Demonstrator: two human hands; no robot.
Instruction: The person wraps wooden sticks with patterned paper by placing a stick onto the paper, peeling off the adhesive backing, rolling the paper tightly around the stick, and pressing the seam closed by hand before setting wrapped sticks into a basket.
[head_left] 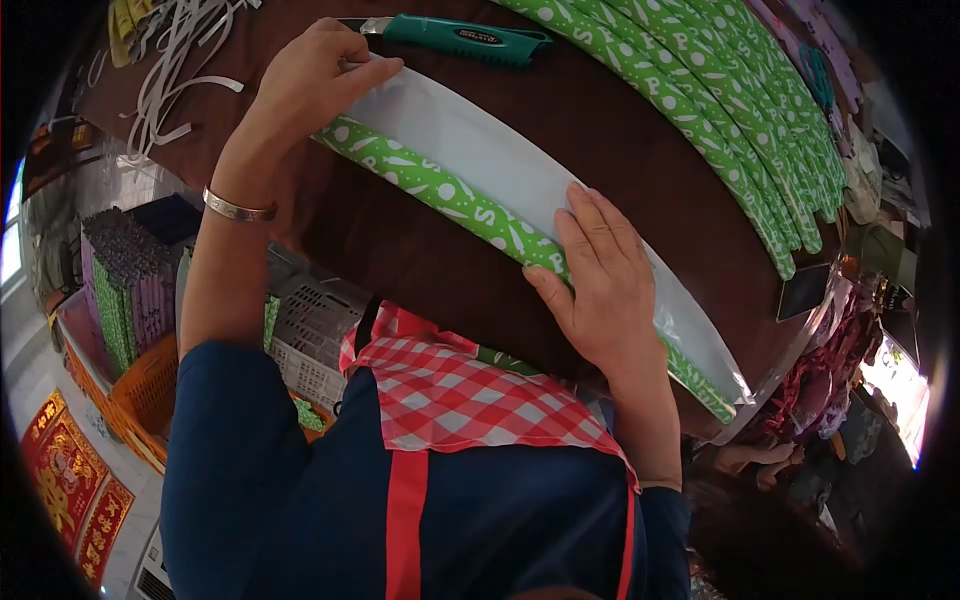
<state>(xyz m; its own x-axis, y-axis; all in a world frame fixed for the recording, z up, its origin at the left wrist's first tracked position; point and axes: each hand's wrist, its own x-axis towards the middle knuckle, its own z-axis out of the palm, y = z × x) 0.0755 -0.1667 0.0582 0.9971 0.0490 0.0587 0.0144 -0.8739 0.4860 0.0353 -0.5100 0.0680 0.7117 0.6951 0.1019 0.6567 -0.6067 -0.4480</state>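
Note:
A long strip of green patterned wrap [440, 190] with a white inner side [460, 130] lies across the brown table. My left hand [318, 78], with a bracelet at the wrist, is at the strip's far left end, its thumb and fingers closed on the edge there. Flat on the strip right of its middle, my right hand [605, 270] has its fingers stretched out and its thumb on the green fold. Just beyond my left hand lies a green-handled cutter [465, 38], its metal end pointing left.
Several green patterned rolls [700, 100] lie at the back right of the brown table [350, 235]. White strips [180, 70] hang at the back left. Below on the left are an orange basket [150, 390] and a white crate [310, 330]. Part of a person [760, 460] shows at lower right.

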